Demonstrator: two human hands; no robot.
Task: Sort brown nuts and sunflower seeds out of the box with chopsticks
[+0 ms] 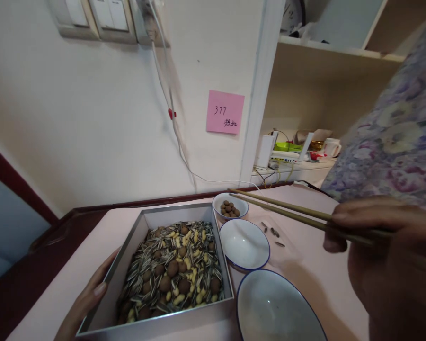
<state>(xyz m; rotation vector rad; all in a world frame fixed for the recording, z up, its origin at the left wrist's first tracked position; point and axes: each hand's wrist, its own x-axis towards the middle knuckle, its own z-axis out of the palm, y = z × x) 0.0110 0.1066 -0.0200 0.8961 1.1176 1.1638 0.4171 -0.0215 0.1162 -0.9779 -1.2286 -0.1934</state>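
My right hand (383,251) holds a pair of wooden chopsticks (287,208) that point left. Their tips are slightly apart near the far rim of a small bowl, and nothing shows between them. That blue-rimmed white bowl (218,201) holds several round brown nuts (230,208). My left hand (92,289) grips the left wall of a square grey box (145,327). Striped sunflower seeds (138,270), peanuts (199,296) and brown nuts (173,269) lie mixed inside the box.
A middle bowl (244,244) and a larger near bowl (277,308) line the box's right side. Several sunflower seeds (275,232) lie on a clear tray (287,251). Behind are a wall with a cable (177,137), a pink note (225,112) and a router (287,154). A person in floral clothing (394,128) is at right.
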